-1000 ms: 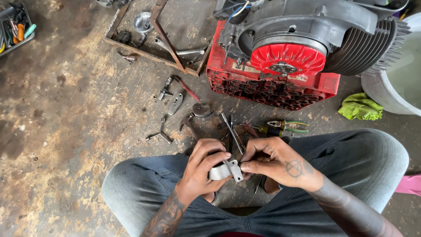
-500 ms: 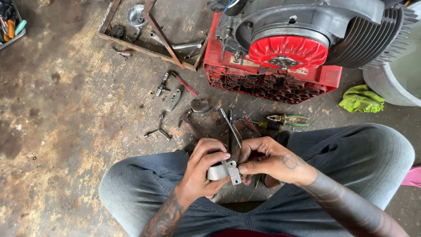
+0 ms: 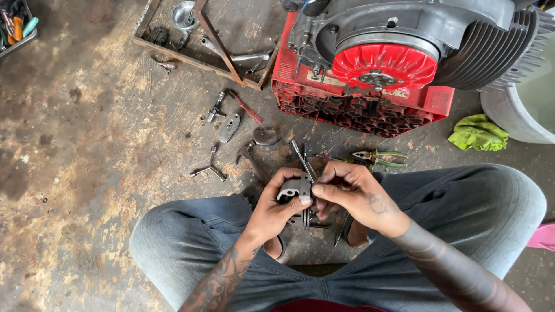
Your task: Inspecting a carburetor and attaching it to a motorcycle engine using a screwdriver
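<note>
Person sits cross-legged on a stained concrete floor [image 3: 75, 173], hands meeting over the lap. Left hand [image 3: 276, 207] wraps a small grey metal bracket [image 3: 295, 188], thumb and fingers pinching its lower edge. Right hand [image 3: 352, 193] closes in from the right, fingers pressed together at the bracket's right end, touching it. Bracket sits between both hands, just above the knees, near centre of view.

Far side, right of centre: a grey engine [image 3: 416, 34] with a red finned fan wheel [image 3: 384, 65], resting on a red plastic crate [image 3: 352, 104]. A label strip on the crate's upper edge, pale with a red patch, partly hidden. Green rag [image 3: 477, 133] lies right of the crate, beside a pale tub [image 3: 514, 110].

On the floor between crate and hands: pliers with green handles [image 3: 376, 156], a three-armed wrench [image 3: 209, 169], a red-handled screwdriver [image 3: 245, 107]. Far left of the crate, a wooden frame [image 3: 214, 40] holds loose metal parts. Tool tray [image 3: 17, 26] in the far left corner.
</note>
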